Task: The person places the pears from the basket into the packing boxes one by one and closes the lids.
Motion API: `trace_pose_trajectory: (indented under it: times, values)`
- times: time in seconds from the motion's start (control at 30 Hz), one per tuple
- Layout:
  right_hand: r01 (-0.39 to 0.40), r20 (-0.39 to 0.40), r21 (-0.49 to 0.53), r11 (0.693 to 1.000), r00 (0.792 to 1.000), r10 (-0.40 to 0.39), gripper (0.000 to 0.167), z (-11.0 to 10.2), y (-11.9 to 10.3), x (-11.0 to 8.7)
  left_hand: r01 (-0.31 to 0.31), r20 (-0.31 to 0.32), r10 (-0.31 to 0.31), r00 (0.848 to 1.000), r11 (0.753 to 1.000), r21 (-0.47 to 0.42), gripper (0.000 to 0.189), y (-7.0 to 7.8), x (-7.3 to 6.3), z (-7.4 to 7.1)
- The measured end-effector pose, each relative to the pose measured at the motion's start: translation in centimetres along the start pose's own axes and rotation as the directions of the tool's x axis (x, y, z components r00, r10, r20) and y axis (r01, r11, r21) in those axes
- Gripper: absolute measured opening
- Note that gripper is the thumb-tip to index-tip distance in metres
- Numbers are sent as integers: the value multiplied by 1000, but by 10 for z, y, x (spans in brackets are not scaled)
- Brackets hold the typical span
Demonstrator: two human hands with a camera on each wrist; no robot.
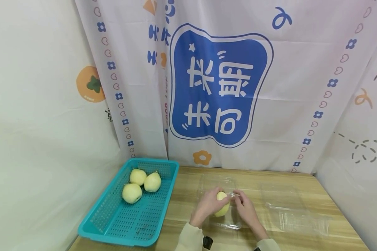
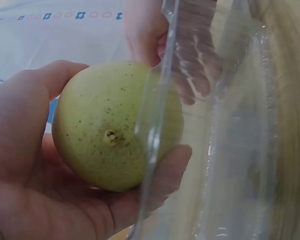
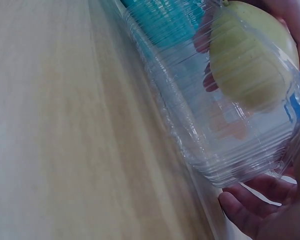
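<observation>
My left hand (image 1: 207, 204) grips a yellow-green pear (image 1: 221, 210), with the thumb and fingers spread round its sides. In the left wrist view, the pear's speckled end with a small round stub faces the camera. The pear is at a clear plastic clamshell box (image 1: 234, 226), whose wall crosses in front of part of it. The box's lid (image 1: 218, 181) lies folded back toward the curtain. My right hand (image 1: 246, 210) holds the right side of the box near the hinge. In the right wrist view, its fingers (image 3: 242, 212) curl at the box's corner, and its thumb is hidden.
On the left, a teal plastic basket (image 1: 166, 209) holds three more pears (image 1: 132, 193). Another clear plastic box (image 1: 296, 218) lies to the right on the wooden table (image 1: 185, 195). A printed curtain (image 1: 289, 122) hangs behind the table.
</observation>
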State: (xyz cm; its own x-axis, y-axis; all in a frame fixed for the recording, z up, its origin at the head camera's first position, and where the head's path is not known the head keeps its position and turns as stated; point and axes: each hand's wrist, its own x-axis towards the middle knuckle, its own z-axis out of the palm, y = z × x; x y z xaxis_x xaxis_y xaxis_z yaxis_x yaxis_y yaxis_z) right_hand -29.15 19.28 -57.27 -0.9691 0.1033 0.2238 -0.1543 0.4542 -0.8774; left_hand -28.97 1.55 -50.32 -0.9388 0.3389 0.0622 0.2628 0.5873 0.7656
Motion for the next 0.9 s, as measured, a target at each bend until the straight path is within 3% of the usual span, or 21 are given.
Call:
trace_pose_trajectory:
  times: [0.27, 0.5, 0.9]
  values:
    - [-3, 2, -10, 1000, 1000, 3, 29, -2, 1, 0, 7, 11, -7, 1000, 998, -55, 42, -1, 0, 13]
    - [-13, 15, -9, 1000, 1000, 13, 30, -1, 2, -1, -12, -2, 12, 1000, 1000, 15, 39, -3, -1, 21]
    - [-33, 16, -5, 999, 999, 33, 30, 0, 3, 0, -26, 15, 25, 1000, 999, 19, 45, -3, -1, 29]
